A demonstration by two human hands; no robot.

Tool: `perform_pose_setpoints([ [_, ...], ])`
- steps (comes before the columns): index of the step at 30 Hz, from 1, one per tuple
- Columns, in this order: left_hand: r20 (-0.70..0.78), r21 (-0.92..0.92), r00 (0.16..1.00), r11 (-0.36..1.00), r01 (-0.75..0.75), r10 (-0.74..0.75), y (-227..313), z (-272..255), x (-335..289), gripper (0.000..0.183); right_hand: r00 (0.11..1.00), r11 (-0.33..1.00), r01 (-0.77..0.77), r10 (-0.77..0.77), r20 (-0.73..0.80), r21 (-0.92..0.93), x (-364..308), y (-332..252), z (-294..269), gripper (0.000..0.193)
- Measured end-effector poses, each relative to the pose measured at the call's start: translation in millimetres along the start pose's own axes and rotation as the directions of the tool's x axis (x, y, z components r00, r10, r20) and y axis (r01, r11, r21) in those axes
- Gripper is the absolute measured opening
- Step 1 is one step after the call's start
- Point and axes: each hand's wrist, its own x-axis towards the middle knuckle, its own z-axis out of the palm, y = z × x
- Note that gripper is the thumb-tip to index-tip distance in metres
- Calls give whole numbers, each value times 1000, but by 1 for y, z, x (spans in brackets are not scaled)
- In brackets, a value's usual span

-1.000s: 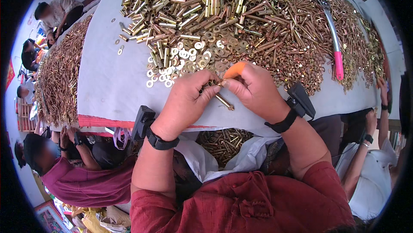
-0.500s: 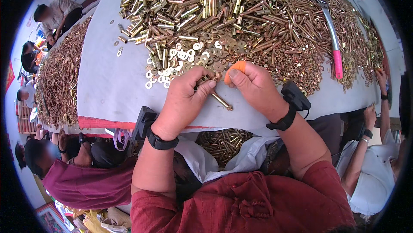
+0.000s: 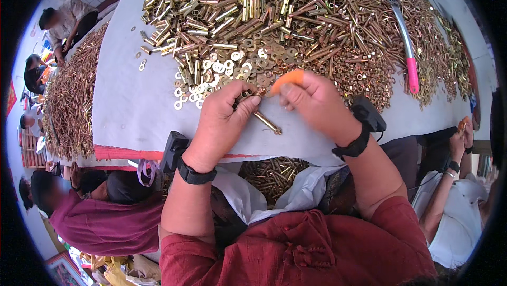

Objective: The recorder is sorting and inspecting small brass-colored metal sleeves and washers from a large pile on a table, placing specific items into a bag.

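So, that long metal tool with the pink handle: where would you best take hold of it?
Probably by the pink handle, coming from the person's side, with the right hand, which is nearer than the left. The handle looks wider and points toward the person, while the metal shaft runs away among the piled metal parts.

Bolt (image 3: pixel 268 123) in front of washers (image 3: pixel 217 68)

The head fisheye looks steeply down from close above the left hand (image 3: pixel 223 116) and right hand (image 3: pixel 320 107), taking in the table (image 3: pixel 132 104) at top and the wearer's shirt (image 3: pixel 264 244) at bottom.
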Motion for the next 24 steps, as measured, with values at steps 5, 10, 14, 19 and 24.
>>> perform_pose_setpoints([
  [5,84,250,961,927,-278,265,-1,-1,1,12,963,996,90,-91,-255,-19,5,-6,-35,18],
  [10,451,22,888,993,-114,92,18,-8,-7,16,897,874,37,-243,-369,-485,3,-3,-62,18],
  [14,464,-103,886,994,47,6,19,-8,-4,20,823,424,215,-563,-70,-880,5,3,-63,25],
  [19,260,-238,961,957,163,-98,16,1,-1,25,863,338,123,-501,-67,-933,10,3,-50,23],
  [24,198,-390,970,896,213,-144,18,6,5,23,866,308,52,-488,-111,-950,18,3,-41,19],
])
